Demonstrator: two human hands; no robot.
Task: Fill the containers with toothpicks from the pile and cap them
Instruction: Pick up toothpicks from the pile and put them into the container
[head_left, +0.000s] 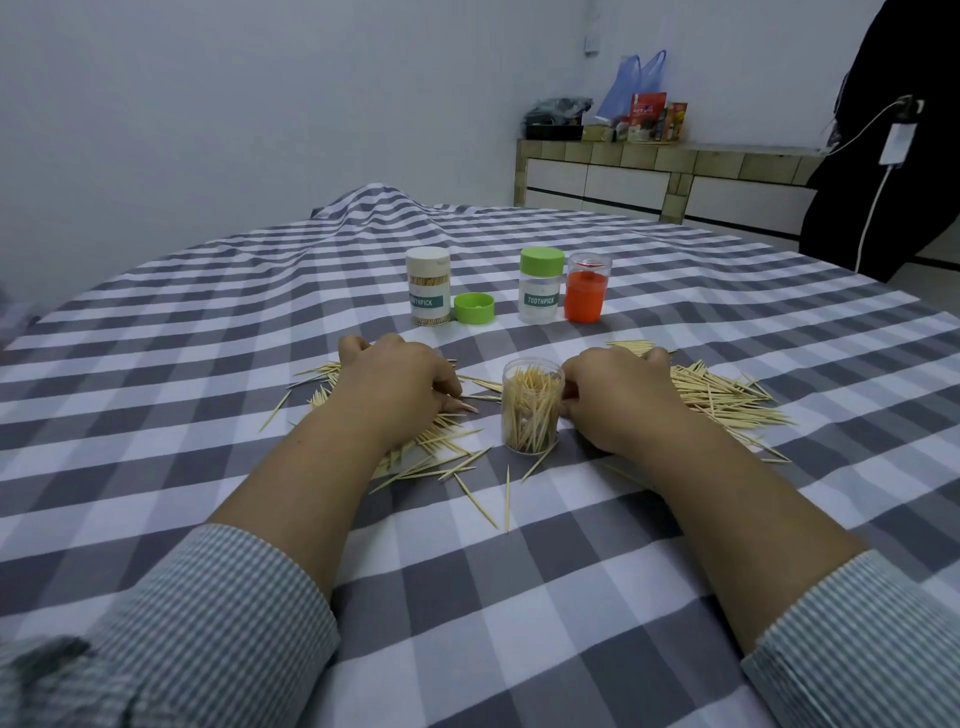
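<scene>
An uncapped clear container (532, 410), partly filled with upright toothpicks, stands between my hands. My right hand (615, 400) sits at its right side, with curled fingers against its wall. My left hand (397, 379) lies over the left toothpick pile (441, 447), its curled fingertips pinching toothpicks. A second toothpick pile (722, 395) spreads to the right of my right hand. Behind stand a white-capped full container (428, 286), a loose green cap (474, 308), a green-capped container (541, 286) and an orange container (587, 293).
Everything rests on a grey and white checked cloth (519, 597) that bunches up at the far side. Stray toothpicks (506, 493) lie in front of the clear container. A low cabinet (665, 176) with bags and boxes stands at the back right.
</scene>
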